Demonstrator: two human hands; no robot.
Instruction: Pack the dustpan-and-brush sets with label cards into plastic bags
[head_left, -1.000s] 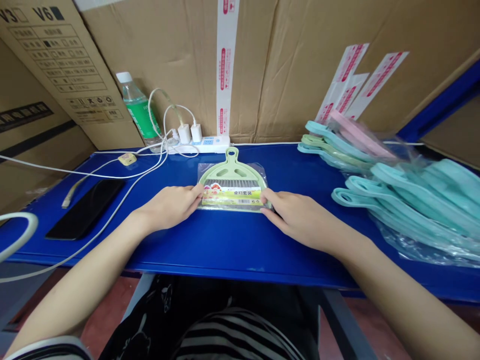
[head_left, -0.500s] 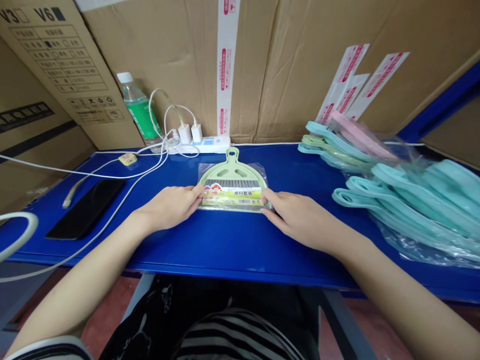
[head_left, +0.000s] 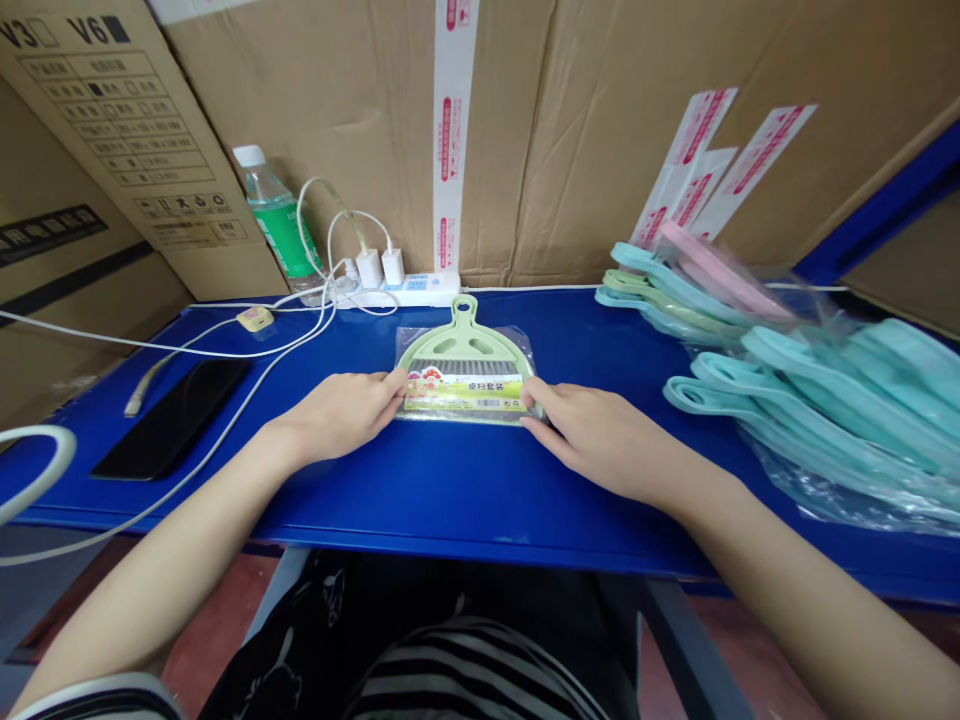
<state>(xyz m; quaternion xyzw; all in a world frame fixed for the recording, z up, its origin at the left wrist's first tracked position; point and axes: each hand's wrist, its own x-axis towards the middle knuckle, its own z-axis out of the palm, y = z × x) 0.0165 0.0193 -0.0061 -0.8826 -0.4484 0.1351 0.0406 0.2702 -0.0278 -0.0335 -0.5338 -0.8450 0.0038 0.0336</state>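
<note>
A light green dustpan and brush set (head_left: 466,345) lies flat on the blue table in a clear plastic bag, its handle pointing away from me. A yellow-green printed label covers its lower part, with grey bristles showing just above. My left hand (head_left: 352,405) pinches the bag's left edge between thumb and fingers. On the opposite side, my right hand (head_left: 592,425) grips the right edge, thumb below and fingers on top. Both hands rest at table height, and their fingertips partly cover the set's corners.
Several bagged dustpan sets (head_left: 840,400), mostly turquoise, are piled at the right. A black phone (head_left: 172,420) lies at the left among white cables. Behind stand a green-labelled bottle (head_left: 281,225) and a power strip (head_left: 420,290) with chargers. Cardboard (head_left: 600,130) walls the back.
</note>
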